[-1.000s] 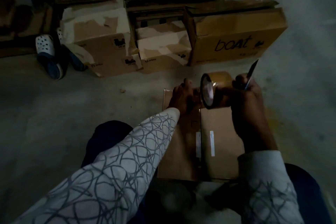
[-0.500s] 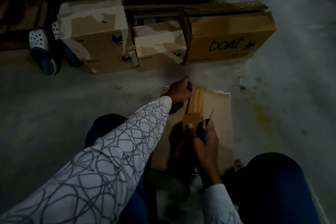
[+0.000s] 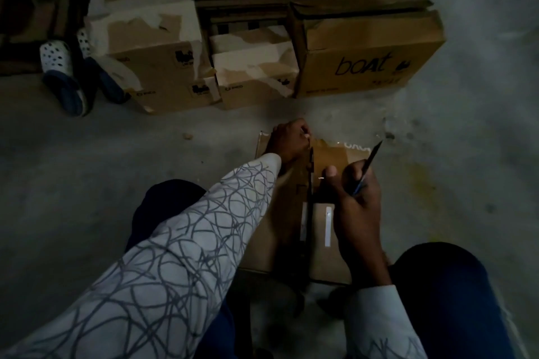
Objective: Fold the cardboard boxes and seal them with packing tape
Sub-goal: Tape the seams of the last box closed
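Observation:
A flat-topped cardboard box [image 3: 291, 230] lies on the floor between my knees, its centre seam running away from me. My left hand [image 3: 288, 140] reaches to the box's far edge, fingers curled over it where a brown tape strip [image 3: 335, 154] begins. My right hand [image 3: 355, 198] rests on the right flap with its thumb pressed down near the seam. It grips a thin dark pen-like tool [image 3: 369, 163] whose tip points away to the right. I cannot make out the tape roll.
Three worn cardboard boxes stand in a row on the floor ahead: a torn one [image 3: 157, 67], a smaller one [image 3: 256, 67] and one printed "boat" [image 3: 370, 58]. A pair of white and blue clogs [image 3: 61, 73] lies at the left. Grey concrete floor [image 3: 116, 169] surrounds the box.
One second ago my right hand held the tape roll up at the far edge, then drew it back along the seam. Now that hand sits further right and the roll is out of sight.

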Tool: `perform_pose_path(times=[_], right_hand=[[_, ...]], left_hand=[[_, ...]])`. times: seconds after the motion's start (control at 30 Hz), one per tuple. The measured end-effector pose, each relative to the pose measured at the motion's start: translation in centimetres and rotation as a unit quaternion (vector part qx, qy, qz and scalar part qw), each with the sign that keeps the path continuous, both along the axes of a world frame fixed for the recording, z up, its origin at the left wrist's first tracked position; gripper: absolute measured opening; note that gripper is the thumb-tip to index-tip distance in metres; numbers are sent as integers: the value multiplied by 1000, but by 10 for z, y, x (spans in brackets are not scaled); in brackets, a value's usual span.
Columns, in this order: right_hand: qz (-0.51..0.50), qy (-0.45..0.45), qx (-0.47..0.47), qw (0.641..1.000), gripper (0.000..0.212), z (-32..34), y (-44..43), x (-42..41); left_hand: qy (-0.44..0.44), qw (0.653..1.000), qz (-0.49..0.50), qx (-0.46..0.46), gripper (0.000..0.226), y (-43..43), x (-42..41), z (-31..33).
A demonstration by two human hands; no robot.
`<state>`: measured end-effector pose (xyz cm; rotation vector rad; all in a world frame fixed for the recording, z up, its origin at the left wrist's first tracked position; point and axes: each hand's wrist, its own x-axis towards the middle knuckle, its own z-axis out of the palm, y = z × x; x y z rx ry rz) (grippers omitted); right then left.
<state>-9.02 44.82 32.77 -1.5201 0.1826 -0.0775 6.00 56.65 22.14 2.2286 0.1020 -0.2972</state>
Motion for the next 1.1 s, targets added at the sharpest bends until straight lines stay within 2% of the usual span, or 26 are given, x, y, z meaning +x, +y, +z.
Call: perform_pose_path(times=[0.17,0.3,0.37,0.5,0.7,0.83,0.97,1.03,1.1], right_hand=[[15,22,-48,999,33,-7,-4,-5],[11,75,-124,989,22,-35,9,-29],[0,82,-137,987,24,-40,17,-35],[-20,95,-163,982,32,-42,18,-38],[-85,149,-161,972,31,-36,22,-82],[-96,177,-231,952,24,-40,34,-133],[-78,243,-335,907,22,-43,38,-171],[-65,303,-326,893,25,-39,34,-179],[-47,353,-310,881,28,-36,26,-181]], left_hand=[[8,999,34,15,16,-7,1,4],[48,995,54,-68,25,-5,1,2],[54,996,27,-70,33,-4,-1,0],[-6,996,-52,66,38,-11,-9,-6],[16,988,-65,136,39,-16,-7,6],[18,990,-45,135,44,-19,-12,8],[35,987,-32,154,63,-20,-17,3],[32,989,-12,142,73,-21,-23,1],[16,990,-10,141,67,-22,-29,1]])
